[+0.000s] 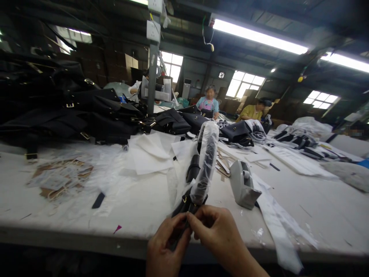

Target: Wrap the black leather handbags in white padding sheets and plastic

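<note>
Both my hands meet at the near edge of the white table (72, 215). My left hand (164, 246) is closed around the lower end of a black bag strap (193, 171). My right hand (215, 231) pinches the same strap end from the right, where a small gold fitting shows. The strap rises away from me, and its upper part is wrapped in a clear plastic sleeve (206, 161). A grey tape dispenser (243, 184) stands just right of the strap.
Black handbags (86, 111) are piled at the back left. White tissue sheets (150, 152) and paper tags (62, 177) lie on the table. A grey post (152, 69) rises at the back. Two seated people (209, 104) work at the far end.
</note>
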Demonstrator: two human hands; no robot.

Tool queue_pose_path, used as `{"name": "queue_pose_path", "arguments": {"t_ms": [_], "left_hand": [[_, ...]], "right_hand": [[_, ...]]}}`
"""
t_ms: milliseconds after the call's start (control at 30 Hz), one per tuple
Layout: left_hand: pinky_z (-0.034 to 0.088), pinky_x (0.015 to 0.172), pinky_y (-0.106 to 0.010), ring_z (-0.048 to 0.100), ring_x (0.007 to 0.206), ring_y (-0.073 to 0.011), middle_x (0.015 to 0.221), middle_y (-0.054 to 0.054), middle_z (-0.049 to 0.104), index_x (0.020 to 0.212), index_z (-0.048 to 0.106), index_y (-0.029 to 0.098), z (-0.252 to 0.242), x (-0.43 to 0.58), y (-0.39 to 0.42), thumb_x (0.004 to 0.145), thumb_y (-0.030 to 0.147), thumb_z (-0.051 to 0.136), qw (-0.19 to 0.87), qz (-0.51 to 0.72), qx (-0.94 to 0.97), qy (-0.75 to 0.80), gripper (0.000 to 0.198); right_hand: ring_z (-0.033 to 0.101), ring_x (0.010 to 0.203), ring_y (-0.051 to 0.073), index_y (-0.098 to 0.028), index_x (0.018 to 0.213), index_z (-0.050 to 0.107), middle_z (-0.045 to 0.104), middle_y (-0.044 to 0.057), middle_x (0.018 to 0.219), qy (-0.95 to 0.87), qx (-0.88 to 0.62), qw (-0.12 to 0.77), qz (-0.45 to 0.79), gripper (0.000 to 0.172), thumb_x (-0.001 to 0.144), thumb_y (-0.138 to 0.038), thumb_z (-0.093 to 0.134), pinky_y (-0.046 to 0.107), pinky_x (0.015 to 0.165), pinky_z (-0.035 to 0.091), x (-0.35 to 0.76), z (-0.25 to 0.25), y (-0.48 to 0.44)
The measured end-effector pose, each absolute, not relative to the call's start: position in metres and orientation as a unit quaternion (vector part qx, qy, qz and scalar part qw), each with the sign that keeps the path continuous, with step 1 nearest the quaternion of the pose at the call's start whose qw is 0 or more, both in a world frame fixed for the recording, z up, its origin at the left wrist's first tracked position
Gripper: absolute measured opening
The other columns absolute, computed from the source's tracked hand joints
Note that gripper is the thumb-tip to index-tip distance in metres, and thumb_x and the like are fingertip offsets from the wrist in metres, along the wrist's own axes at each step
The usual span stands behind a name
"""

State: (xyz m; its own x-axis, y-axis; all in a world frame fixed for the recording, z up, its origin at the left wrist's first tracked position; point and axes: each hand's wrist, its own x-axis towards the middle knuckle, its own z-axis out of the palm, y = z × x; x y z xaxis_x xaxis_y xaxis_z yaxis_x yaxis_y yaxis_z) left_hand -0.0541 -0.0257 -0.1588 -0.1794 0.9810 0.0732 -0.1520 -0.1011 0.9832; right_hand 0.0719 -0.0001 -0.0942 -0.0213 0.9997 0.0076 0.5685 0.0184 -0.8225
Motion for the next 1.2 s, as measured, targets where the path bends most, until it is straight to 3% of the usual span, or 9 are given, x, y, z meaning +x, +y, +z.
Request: {"name": "queue_pose_path", "arguments": {"t_ms": [200, 400, 567, 733, 900, 1200], "left_hand": [[0.051, 0.067, -0.024, 0.064, 0.073, -0.0192, 0.074, -0.004, 0.068, 0.092, 0.078, 0.023, -0.155, -0.060, -0.021, 0.079, 0.045, 0.072, 0.497, 0.572, 0.470, 0.452, 0.026], [0.051, 0.069, -0.023, 0.065, 0.077, -0.0190, 0.079, -0.003, 0.067, 0.094, 0.077, 0.022, -0.152, -0.072, -0.014, 0.080, 0.044, 0.071, 0.555, 0.495, 0.513, 0.429, 0.026], [0.052, 0.067, -0.025, 0.065, 0.074, -0.0196, 0.083, -0.004, 0.070, 0.095, 0.077, 0.020, -0.144, -0.071, -0.015, 0.076, 0.051, 0.073, 0.609, 0.463, 0.475, 0.435, 0.036], [0.050, 0.067, -0.023, 0.064, 0.072, -0.0175, 0.077, -0.004, 0.072, 0.095, 0.075, 0.019, -0.139, -0.068, -0.019, 0.068, 0.054, 0.078, 0.672, 0.436, 0.379, 0.463, 0.044], [0.045, 0.065, -0.020, 0.058, 0.069, -0.0134, 0.075, -0.003, 0.069, 0.098, 0.076, 0.018, -0.139, -0.071, -0.018, 0.067, 0.050, 0.081, 0.721, 0.414, 0.344, 0.437, 0.045], [0.037, 0.054, -0.013, 0.051, 0.059, -0.0067, 0.068, -0.002, 0.065, 0.088, 0.077, 0.016, -0.134, -0.077, -0.009, 0.068, 0.048, 0.082, 0.774, 0.350, 0.337, 0.406, 0.039]], "right_hand": [[0.060, 0.054, 0.012, -0.016, 0.071, 0.074, 0.070, 0.003, 0.063, -0.626, -0.553, 0.319, 0.447, 0.031, 0.084, -0.043, 0.066, 0.019, 0.051, 0.044, 0.086, -0.090, -0.004], [0.064, 0.056, 0.011, -0.017, 0.088, 0.077, 0.074, 0.004, 0.079, -0.587, -0.508, 0.303, 0.553, 0.025, 0.085, -0.039, 0.065, 0.018, 0.055, 0.049, 0.105, -0.090, -0.010], [0.066, 0.054, 0.013, -0.016, 0.079, 0.076, 0.073, 0.003, 0.068, -0.578, -0.551, 0.306, 0.518, 0.023, 0.080, -0.038, 0.069, 0.018, 0.052, 0.048, 0.109, -0.092, -0.008], [0.067, 0.062, 0.013, -0.015, 0.085, 0.076, 0.074, 0.004, 0.077, -0.585, -0.500, 0.341, 0.540, 0.024, 0.084, -0.038, 0.067, 0.020, 0.061, 0.051, 0.113, -0.098, -0.006], [0.066, 0.066, 0.014, -0.020, 0.094, 0.077, 0.072, 0.001, 0.075, -0.608, -0.501, 0.385, 0.481, 0.018, 0.089, -0.029, 0.062, 0.021, 0.064, 0.051, 0.105, -0.109, -0.011], [0.063, 0.060, 0.015, -0.019, 0.084, 0.074, 0.067, 0.000, 0.063, -0.626, -0.554, 0.422, 0.351, 0.017, 0.087, -0.021, 0.058, 0.021, 0.060, 0.047, 0.087, -0.120, -0.015]]}}
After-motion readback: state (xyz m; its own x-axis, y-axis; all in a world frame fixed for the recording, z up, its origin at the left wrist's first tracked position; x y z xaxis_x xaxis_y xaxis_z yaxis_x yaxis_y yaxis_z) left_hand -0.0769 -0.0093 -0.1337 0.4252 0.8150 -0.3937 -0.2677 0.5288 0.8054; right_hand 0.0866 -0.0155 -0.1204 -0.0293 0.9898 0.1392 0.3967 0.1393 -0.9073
